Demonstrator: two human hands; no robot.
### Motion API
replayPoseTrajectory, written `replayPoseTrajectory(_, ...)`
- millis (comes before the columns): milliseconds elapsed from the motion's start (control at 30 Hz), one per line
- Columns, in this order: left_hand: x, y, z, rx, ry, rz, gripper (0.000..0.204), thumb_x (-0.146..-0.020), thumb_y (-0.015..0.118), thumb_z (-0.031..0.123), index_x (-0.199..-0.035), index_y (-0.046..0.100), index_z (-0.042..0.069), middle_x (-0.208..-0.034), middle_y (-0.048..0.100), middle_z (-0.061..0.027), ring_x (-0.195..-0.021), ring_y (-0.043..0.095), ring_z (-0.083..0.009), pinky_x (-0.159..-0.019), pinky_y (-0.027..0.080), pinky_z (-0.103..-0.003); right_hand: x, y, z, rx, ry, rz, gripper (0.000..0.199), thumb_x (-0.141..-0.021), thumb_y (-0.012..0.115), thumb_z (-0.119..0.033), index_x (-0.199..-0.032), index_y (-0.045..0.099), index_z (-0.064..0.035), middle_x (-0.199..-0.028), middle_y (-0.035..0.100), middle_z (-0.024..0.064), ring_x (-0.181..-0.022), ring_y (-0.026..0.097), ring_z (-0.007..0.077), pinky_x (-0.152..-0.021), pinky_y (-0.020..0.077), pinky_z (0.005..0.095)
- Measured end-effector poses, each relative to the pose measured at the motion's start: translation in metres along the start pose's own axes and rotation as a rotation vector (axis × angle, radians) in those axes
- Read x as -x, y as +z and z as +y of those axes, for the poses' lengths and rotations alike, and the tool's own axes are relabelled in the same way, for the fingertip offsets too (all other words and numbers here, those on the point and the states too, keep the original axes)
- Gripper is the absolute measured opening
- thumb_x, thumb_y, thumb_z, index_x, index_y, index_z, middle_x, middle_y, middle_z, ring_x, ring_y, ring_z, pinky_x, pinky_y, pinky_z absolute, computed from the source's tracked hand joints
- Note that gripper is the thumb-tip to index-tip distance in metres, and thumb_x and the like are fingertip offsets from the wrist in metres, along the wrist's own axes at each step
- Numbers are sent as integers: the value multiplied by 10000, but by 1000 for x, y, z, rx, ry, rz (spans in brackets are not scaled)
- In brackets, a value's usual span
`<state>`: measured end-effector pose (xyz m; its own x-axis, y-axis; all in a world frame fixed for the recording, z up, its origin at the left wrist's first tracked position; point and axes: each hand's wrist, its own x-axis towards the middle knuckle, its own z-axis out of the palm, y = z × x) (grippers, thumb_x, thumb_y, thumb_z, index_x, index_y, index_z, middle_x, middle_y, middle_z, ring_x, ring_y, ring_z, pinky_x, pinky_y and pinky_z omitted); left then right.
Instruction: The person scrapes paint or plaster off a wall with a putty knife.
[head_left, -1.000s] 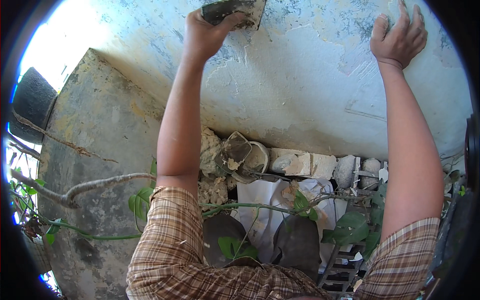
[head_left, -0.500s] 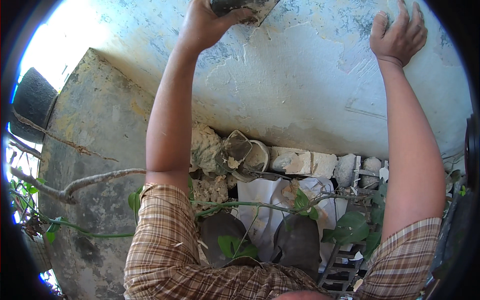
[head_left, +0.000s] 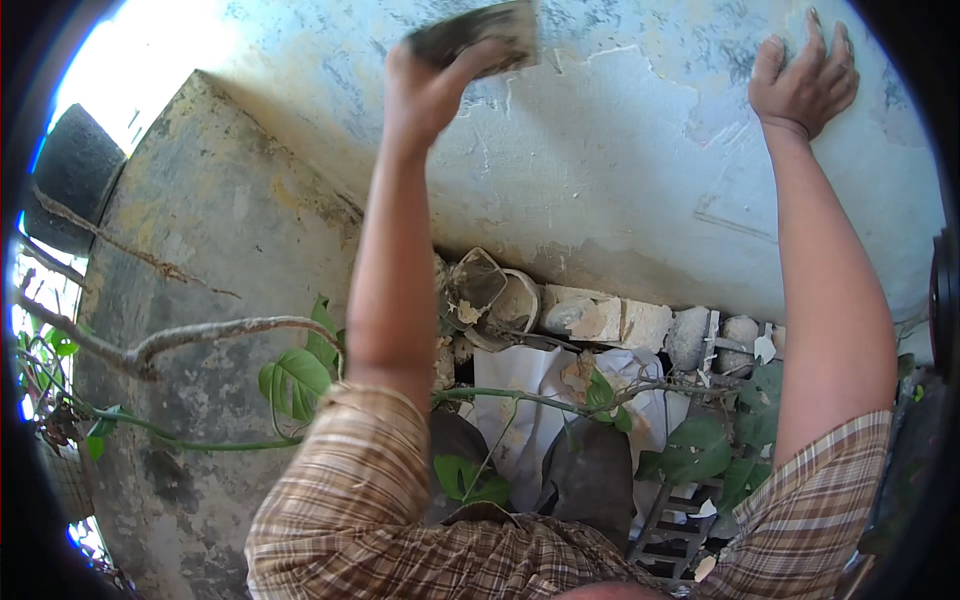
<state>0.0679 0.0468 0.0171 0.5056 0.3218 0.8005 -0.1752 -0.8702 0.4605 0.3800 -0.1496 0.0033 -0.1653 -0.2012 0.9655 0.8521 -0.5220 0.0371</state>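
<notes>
Head view: left hand [head_left: 425, 98] at upper centre gripped a dark flat plate [head_left: 468, 33], thumb laid across its near face, other fingers hidden behind. Plate lay up and to the right of that wrist, long axis roughly across the frame, right end tipped slightly up. Plate and forearm blurred; I couldn't tell whether its edge touched the wall [head_left: 590, 160]. Right hand [head_left: 805, 88], upper right, was well apart from the plate, fingers spread wide on the wall, no object visible in it. Left was clearly the nearer hand. Between them: a ragged peeling edge in the paint, just right of the plate.

Around: woody branch [head_left: 225, 328] from the left edge reached the left elbow; green vine [head_left: 525, 397] crossed lower centre, over a white sheet [head_left: 508, 372]. Pale bucket [head_left: 520, 303] and pale blocks [head_left: 645, 327] lined the wall's foot, mid-frame. Concrete slab [head_left: 235, 215] filled the left side. Both stems sat well below the plate, nearest the left elbow.
</notes>
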Motion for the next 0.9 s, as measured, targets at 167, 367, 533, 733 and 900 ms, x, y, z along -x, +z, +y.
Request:
replayPoseTrajectory(167, 140, 81, 5, 337, -548, 726, 279, -909, 578, 69, -1162, 592, -46, -1122, 639, -102, -1033, 597, -183, -910, 439, -299, 7, -7, 16, 39, -51, -14, 521, -843, 496, -450, -1283, 475, -171, -1341, 428, 172, -1234, 395, 363, -1009, 256, 575)
replayPoseTrajectory(367, 154, 134, -22, 30, -621, 868, 455, -869, 453, -74, -1323, 432, -90, -1296, 516, -253, -1202, 506, -345, -1028, 370, -367, -2, -4, 3, 45, -83, -4, 532, -840, 490, -432, -1275, 465, -128, -1312, 420, 242, -1224, 387, 413, -1003, 256, 586)
replayPoseTrajectory(533, 156, 159, -59, -364, -509, 700, 578, -785, 430, -124, -1360, 390, -82, -1355, 447, -287, -1262, 434, -415, -1068, 332, -405, 1, -8, -1, 112, -104, -47, 522, -833, 476, -385, -1266, 439, -97, -1340, 383, 245, -1241, 372, 406, -998, 252, 582)
replayPoseTrajectory(733, 163, 174, -77, -325, -490, 812, 563, -788, 421, -115, -1350, 398, -87, -1355, 446, -284, -1286, 398, -431, -1093, 315, -434, -1, -8, 1, 128, -126, -68, 543, -833, 478, -384, -1290, 417, -96, -1358, 360, 253, -1256, 353, 401, -1009, 238, 572)
replayPoseTrajectory(900, 170, 176, -88, -464, -279, 790, 431, -843, 450, -42, -1267, 497, -96, -1277, 527, -272, -1232, 475, -423, -1058, 368, -469, 3, -6, 10, 145, -127, -82, 550, -829, 490, -373, -1293, 414, -89, -1352, 359, 251, -1239, 359, 404, -1006, 241, 564)
